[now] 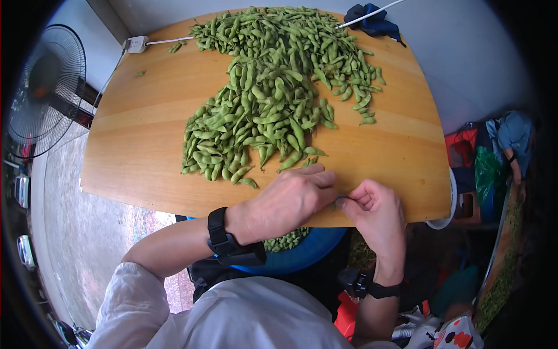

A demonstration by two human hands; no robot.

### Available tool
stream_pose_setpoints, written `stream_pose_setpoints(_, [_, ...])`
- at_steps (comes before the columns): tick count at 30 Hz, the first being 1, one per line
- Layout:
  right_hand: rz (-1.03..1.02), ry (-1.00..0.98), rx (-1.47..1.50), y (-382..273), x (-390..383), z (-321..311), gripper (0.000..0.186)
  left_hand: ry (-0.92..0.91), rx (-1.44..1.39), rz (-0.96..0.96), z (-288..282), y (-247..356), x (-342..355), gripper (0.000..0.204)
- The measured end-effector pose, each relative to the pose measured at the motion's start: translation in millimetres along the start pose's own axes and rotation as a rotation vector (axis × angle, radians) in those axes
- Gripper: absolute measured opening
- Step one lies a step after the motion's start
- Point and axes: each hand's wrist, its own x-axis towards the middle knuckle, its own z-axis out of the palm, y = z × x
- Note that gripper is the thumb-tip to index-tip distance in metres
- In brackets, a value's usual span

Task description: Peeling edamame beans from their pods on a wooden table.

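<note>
My left hand (299, 195) is closed, back upward, over the near edge of the wooden table (139, 157). Beside it on the right, my right hand (375, 209) pinches with thumb and forefinger. Between the two hands' fingertips there is a small dark bit, too small to name; the left fingers hide the rest. Just beyond my left hand spreads a large heap of green soybean pods (250, 125), reaching to the table's far side. Below the table edge, under my wrists, a blue basin (319, 247) holds shelled green beans (286, 239).
A white power strip (138, 44) with a cable lies at the far left corner, near a standing fan (46, 87). Dark cloth (372, 20) rests at the far right. A white bucket (444, 218) stands by the right edge. Farther right, another person's arm (515, 168) shows.
</note>
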Motion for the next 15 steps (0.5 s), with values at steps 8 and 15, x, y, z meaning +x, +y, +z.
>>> stream_pose_setpoints(8, [0.032,-0.068,-0.110,-2.7,6.5,-3.7,0.020,0.016,0.028,0.062,-3.2,5.7,-16.0,0.026])
stream_pose_setpoints(15, [-0.017,-0.044,-0.163,-3.7,1.2,-5.5,0.019,-0.102,-0.121,-0.254,-7.9,14.0,-4.0,0.018])
